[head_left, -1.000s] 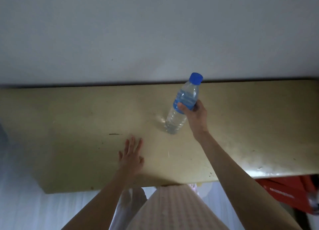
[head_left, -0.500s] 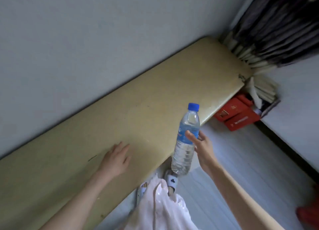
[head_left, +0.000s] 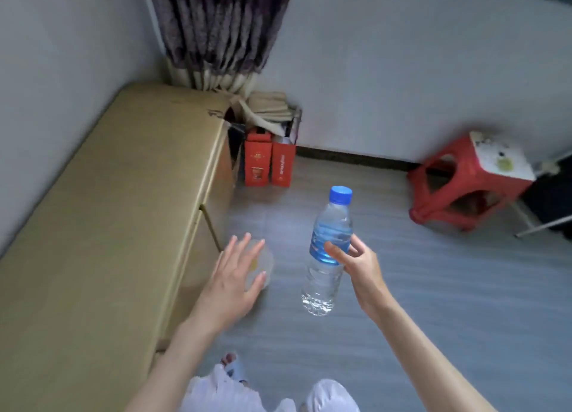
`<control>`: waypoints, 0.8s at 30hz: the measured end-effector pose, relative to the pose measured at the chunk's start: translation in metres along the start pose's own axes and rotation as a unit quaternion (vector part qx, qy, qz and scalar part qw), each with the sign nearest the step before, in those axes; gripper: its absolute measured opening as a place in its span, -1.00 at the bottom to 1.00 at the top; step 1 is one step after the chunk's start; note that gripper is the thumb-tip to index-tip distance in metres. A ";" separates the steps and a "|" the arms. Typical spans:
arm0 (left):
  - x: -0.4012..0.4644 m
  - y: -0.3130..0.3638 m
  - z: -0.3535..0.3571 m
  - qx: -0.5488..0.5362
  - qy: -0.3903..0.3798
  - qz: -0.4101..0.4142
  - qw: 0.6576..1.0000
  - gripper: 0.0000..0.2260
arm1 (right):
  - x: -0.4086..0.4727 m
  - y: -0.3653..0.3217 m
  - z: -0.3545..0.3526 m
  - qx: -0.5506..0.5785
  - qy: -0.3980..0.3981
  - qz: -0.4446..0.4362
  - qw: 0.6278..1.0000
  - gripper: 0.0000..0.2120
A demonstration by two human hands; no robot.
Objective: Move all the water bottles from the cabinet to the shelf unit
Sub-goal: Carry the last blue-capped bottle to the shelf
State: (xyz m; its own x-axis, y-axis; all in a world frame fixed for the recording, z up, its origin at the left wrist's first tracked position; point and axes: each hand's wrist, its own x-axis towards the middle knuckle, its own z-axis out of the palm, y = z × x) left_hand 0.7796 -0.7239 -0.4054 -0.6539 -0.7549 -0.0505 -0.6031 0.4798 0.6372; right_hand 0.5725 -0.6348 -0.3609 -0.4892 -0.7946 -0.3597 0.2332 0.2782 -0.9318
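A clear water bottle with a blue cap and blue label hangs upright over the grey floor. My right hand grips it round the label, thumb in front. My left hand is spread with straight fingers in the air, just right of the yellow cabinet, holding nothing. A pale round object shows partly behind its fingers; what it is I cannot tell. The cabinet's top is bare. The shelf unit is out of view.
Two red boxes stand at the cabinet's far end under a stack of folded cloth and a dark curtain. A red plastic stool sits by the far wall at right. Grey floor lies ahead.
The bottle has come off the cabinet top and now hangs over the floor. My view has swung right. My left hand has left the cabinet top and hovers beside it.
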 end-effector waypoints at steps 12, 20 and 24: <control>0.066 0.267 0.163 0.033 -0.134 0.231 0.963 -0.38 | -0.121 -0.009 -0.329 0.080 0.314 -0.080 0.943 -0.73; 0.106 0.449 0.274 0.057 -0.213 0.399 0.890 -0.35 | -0.206 -0.012 -0.479 0.142 0.466 -0.122 0.865 -0.58; 0.123 0.529 0.340 0.062 -0.245 0.468 0.847 -0.36 | -0.235 -0.008 -0.554 0.167 0.535 -0.144 0.815 -0.61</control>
State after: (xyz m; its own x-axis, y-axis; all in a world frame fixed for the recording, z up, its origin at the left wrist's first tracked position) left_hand 0.2251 -0.4112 -0.3358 -0.9648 0.2433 0.0997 0.2604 0.8315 0.4908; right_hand 0.2204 -0.1514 -0.2960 -0.9758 0.1750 -0.1313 0.1072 -0.1404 -0.9843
